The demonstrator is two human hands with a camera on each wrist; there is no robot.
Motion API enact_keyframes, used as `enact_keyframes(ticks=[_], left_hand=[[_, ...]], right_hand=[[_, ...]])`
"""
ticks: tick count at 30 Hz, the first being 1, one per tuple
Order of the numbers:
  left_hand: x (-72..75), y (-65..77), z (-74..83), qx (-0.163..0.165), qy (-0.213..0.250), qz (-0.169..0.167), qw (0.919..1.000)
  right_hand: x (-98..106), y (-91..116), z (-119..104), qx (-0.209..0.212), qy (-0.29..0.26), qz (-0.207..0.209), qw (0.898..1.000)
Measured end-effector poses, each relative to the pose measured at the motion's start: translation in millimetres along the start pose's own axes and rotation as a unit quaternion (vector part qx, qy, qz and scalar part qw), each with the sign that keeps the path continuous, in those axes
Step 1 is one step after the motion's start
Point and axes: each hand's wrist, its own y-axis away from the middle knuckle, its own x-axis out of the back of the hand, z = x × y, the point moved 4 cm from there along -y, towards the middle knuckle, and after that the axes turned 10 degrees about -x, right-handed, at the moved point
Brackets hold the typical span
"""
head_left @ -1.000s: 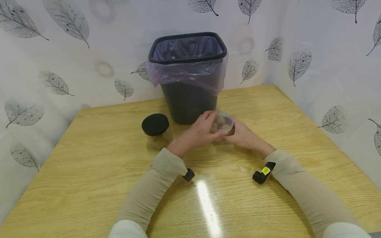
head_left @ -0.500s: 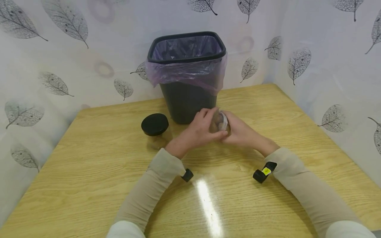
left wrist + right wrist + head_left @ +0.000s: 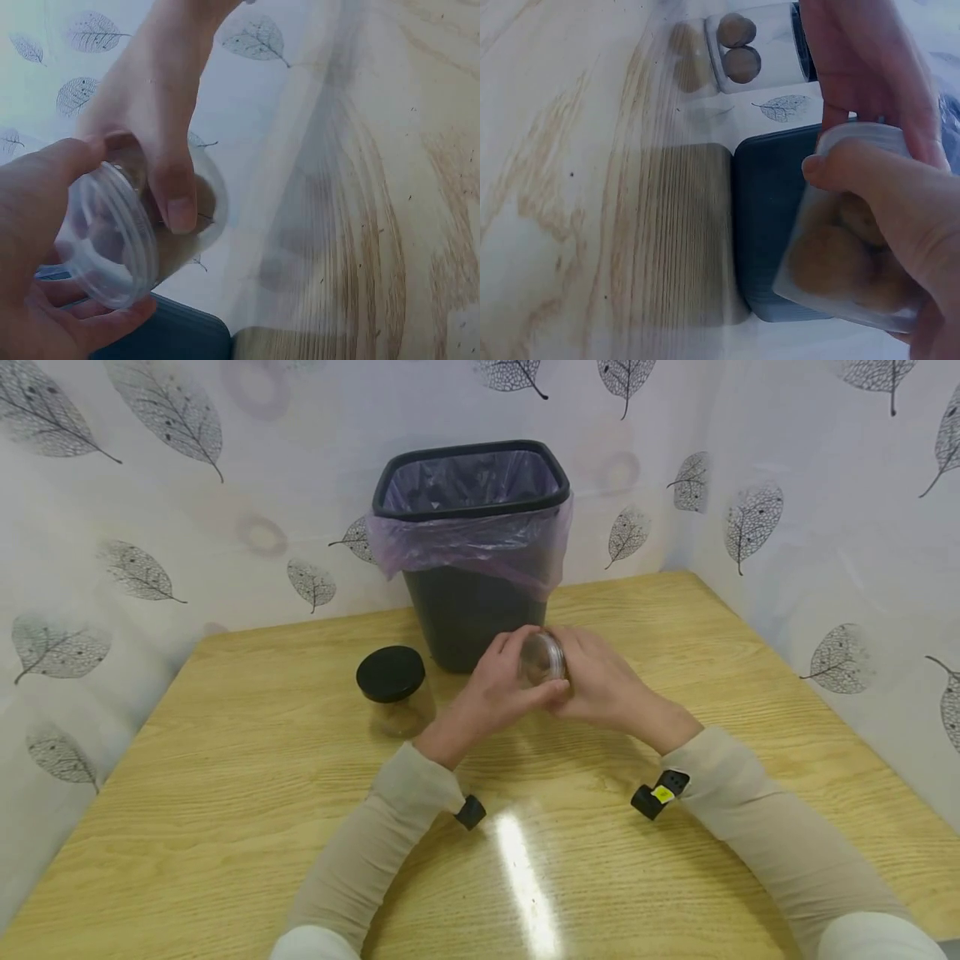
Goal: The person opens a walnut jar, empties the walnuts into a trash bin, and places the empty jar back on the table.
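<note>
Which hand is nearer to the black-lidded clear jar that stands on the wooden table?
Left. The left hand is just beside the black-lidded clear jar, with a small gap. The right hand is farther, beyond the small clear plastic container both hands hold.

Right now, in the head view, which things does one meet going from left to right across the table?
Black-lidded jar → left hand → clear jar held between both hands → right hand.

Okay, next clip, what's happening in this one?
A person holds a small clear jar in both hands, in front of a black bin lined with a purple bag. The left hand grips its clear lid end; the right hand grips the body. A second jar with a black lid stands on the wooden table.
</note>
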Motion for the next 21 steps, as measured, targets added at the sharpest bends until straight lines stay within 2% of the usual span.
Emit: enact_keyframes(ticks=[4,7,9,11,15,21], left_hand=[[-0.5,2.4,-1.2,0.027,0.042,0.036,0.9981],[-2.5,3.8,-0.9,0.033,0.058,0.047,0.9967],[-4.5,3.6,-0.4,0.015,0.047,0.052,0.9974],[-5.8,3.3,0.5,-0.024,0.015,0.062,0.9977],[-6.4,4.4,1.4,-0.088,-0.057,0.088,0.9906],[-7.7,4.0,1.2,-0.105,-0.088,0.116,0.9836]], right_hand=[[6,-3,-9,0.044,0.069,0.075,0.994],[8,-4,-12,0.055,0.098,0.094,0.989],[10,-5,-14,0.054,0.109,0.089,0.989],[12,-5,-16,0.049,0.119,0.077,0.989],[16,-6,-21,0.040,0.120,0.059,0.990],[17,-8,-29,0.043,0.118,0.066,0.990]])
